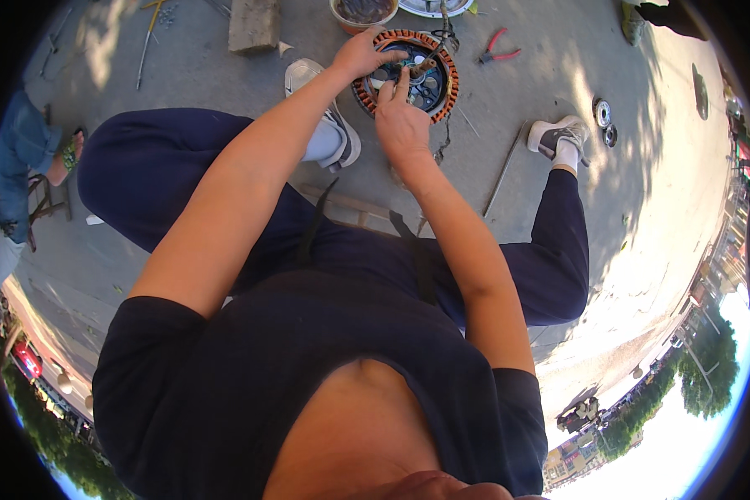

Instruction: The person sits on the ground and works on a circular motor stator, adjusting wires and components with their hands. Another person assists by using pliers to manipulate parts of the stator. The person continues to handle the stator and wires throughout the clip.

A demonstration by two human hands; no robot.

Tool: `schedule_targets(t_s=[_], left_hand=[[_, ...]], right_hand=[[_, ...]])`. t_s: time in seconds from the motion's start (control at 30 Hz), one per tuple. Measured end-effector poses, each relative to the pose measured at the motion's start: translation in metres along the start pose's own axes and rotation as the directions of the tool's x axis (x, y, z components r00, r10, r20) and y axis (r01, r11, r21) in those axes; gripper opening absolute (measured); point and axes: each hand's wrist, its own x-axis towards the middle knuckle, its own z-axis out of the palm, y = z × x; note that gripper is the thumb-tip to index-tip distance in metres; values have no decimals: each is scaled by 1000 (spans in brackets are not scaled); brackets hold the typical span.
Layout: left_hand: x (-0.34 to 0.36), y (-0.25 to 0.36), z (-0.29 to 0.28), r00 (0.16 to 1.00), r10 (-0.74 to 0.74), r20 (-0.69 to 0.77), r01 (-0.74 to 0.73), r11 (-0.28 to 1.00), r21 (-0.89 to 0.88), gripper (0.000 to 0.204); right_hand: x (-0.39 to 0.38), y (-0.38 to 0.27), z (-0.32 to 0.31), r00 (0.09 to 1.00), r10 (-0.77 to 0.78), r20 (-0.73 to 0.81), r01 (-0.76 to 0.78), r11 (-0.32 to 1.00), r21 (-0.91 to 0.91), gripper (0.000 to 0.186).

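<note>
A round motor stator (450,77) with orange-brown copper windings round its rim lies on the ground between my feet. A metal shaft (426,67) rises from its dark hub, and a dark cable runs up from it. My left hand (365,57) grips the stator's upper left rim, with a finger reaching over the inside. From the near side, my right hand (402,125) reaches in; its fingers are stretched and apart, and one points up beside the shaft. What lies under these fingertips is hidden.
Beyond the stator are a bowl (363,15) of dark contents and a silvery round cover (432,7). Red-handled pliers (498,52) lie to the right, near a metal rod (507,171) and small round parts (602,112). A block (255,25) stands far left; a seated person (27,142) is leftward.
</note>
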Motion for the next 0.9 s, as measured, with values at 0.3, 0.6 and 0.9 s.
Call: schedule_targets(t_s=[0.3, 0.6, 0.9], left_hand=[[0, -4, 3, 999, 21, -33, -19, 999, 45, 92], [1, -4, 4, 999, 8, -35, -6, 998, 65, 90], [-2, -1, 4, 999, 12, -47, -9, 998, 57, 91]], right_hand=[[-13, 14, 1, 995, -98, 0, 98, 995, -10, 49], [-26, 12, -10, 992, -126, 27, 125, 991, 53, 54], [-36, 31, -9, 912, 394, 115, -133, 19, 991, 38]])
